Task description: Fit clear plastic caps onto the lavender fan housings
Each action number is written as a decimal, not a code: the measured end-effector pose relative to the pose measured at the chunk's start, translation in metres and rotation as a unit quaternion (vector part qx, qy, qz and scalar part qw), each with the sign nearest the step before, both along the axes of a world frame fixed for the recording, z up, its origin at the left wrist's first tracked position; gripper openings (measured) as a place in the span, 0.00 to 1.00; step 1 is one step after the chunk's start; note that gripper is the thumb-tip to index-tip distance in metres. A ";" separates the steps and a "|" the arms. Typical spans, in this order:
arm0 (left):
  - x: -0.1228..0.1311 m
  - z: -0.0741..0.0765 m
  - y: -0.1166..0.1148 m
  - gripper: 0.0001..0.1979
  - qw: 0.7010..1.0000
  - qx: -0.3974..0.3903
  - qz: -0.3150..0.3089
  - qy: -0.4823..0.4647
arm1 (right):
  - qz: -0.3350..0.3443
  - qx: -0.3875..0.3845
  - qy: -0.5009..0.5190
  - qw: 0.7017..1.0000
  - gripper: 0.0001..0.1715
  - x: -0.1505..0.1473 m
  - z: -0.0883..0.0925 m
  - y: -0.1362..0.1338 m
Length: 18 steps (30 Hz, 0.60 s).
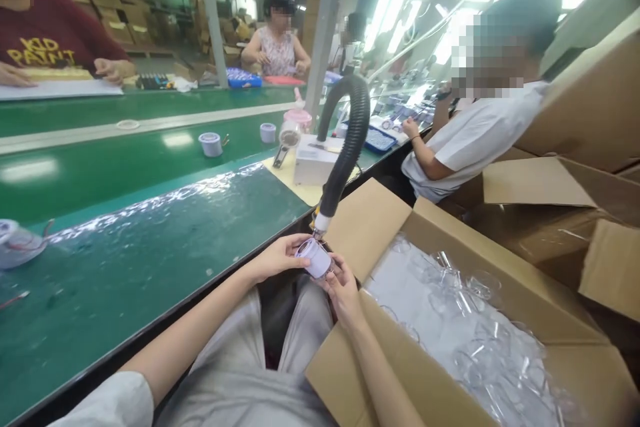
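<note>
Above my lap, both hands hold a small lavender cylindrical housing (319, 260), tilted, with a clear part at its lower right end. My left hand (283, 257) grips its upper left side, thumb on the near face. My right hand (345, 290) has its fingers closed round the clear lower end. The nozzle (319, 230) of a black flexible hose (353, 140) points down at the top of the housing, very close to it; whether they touch I cannot tell.
An open cardboard box (485, 247) of clear plastic cups (465, 300) stands at my right. Lavender housings (211, 144) sit on the green table (150, 267). A white box (315, 161) stands at the hose's base. Co-workers sit across and at right (475, 140).
</note>
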<state>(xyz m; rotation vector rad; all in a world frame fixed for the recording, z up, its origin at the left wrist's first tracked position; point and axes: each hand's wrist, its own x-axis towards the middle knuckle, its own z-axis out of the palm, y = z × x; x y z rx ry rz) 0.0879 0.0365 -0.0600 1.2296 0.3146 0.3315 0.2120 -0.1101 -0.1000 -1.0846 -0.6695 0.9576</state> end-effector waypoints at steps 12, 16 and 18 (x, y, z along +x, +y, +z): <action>-0.037 0.012 0.004 0.34 0.999 0.039 0.003 0.021 | 0.065 0.070 -0.011 0.995 0.29 0.001 -0.001 0.013; -0.057 0.019 -0.009 0.33 0.998 0.057 -0.019 -0.008 | 0.102 0.080 -0.036 0.991 0.26 -0.010 0.015 0.002; -0.065 0.023 -0.017 0.34 0.996 0.085 -0.020 -0.012 | 0.122 0.075 -0.047 0.989 0.25 -0.015 0.025 -0.005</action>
